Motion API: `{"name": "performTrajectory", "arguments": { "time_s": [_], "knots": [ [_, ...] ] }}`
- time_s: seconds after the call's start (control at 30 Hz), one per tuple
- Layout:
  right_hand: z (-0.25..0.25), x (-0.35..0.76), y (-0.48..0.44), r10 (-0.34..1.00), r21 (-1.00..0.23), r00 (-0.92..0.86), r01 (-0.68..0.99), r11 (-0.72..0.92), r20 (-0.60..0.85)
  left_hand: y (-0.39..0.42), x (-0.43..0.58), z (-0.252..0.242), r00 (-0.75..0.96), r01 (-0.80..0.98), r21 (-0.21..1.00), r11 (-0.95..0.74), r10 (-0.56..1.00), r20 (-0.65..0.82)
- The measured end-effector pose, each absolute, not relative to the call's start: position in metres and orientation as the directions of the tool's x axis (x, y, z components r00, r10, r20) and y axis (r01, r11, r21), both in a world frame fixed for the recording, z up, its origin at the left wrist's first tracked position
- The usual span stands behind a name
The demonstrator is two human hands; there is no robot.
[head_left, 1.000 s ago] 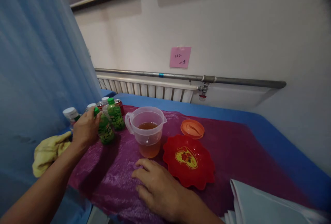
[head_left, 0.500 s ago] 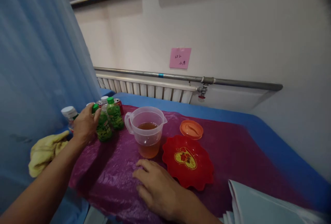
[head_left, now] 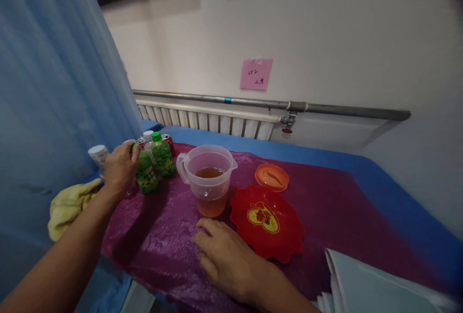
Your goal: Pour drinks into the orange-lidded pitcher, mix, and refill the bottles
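My left hand (head_left: 121, 166) is closed around the cap of the front green drink bottle (head_left: 146, 175), which stands upright; most of its cap is hidden by the fingers. A second green bottle (head_left: 163, 156) with a green cap stands just behind it. Low over the purple plastic sheet (head_left: 159, 236), my right hand (head_left: 229, 257) has its fingers apart, loosely bent and holding nothing. Beyond those fingers is a clear plastic measuring jug (head_left: 213, 187), partly filled with brown liquid. Right of the jug lies a red scalloped plate (head_left: 289, 228) with a yellow pattern.
A small orange dish (head_left: 272, 178) sits behind the plate. Cans (head_left: 168, 144) and white-capped bottles (head_left: 99, 155) crowd the left end, beside a yellow cloth (head_left: 70, 207). Folded pale-blue material (head_left: 369, 284) lies front right. A blue curtain (head_left: 61, 72) hangs left; a radiator (head_left: 213, 121) lines the wall.
My view has shifted slightly, so the scene sits a little further right and higher. My left hand now covers more of the front bottle's cap. The right hand stays beside the jug.
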State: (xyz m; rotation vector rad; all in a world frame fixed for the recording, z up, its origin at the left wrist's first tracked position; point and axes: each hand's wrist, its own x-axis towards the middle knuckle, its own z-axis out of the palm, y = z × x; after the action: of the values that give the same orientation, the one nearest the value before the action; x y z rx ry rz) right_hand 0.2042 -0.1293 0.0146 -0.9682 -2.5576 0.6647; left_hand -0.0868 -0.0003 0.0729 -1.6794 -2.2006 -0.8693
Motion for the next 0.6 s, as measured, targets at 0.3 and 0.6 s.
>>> {"name": "performTrajectory", "arguments": {
  "time_s": [0.3,0.6],
  "knots": [
    [0.022,0.204,-0.132,0.677,-0.492,-0.724,0.545,0.679,0.133,-0.008,-0.089,0.089,-0.397,0.862,0.468,0.196,0.835,0.381],
    [0.029,0.208,-0.13,0.686,-0.49,-0.711,0.547,0.679,0.156,-0.01,-0.087,0.097,-0.405,0.85,0.496,0.178,0.822,0.4]
  ]
}}
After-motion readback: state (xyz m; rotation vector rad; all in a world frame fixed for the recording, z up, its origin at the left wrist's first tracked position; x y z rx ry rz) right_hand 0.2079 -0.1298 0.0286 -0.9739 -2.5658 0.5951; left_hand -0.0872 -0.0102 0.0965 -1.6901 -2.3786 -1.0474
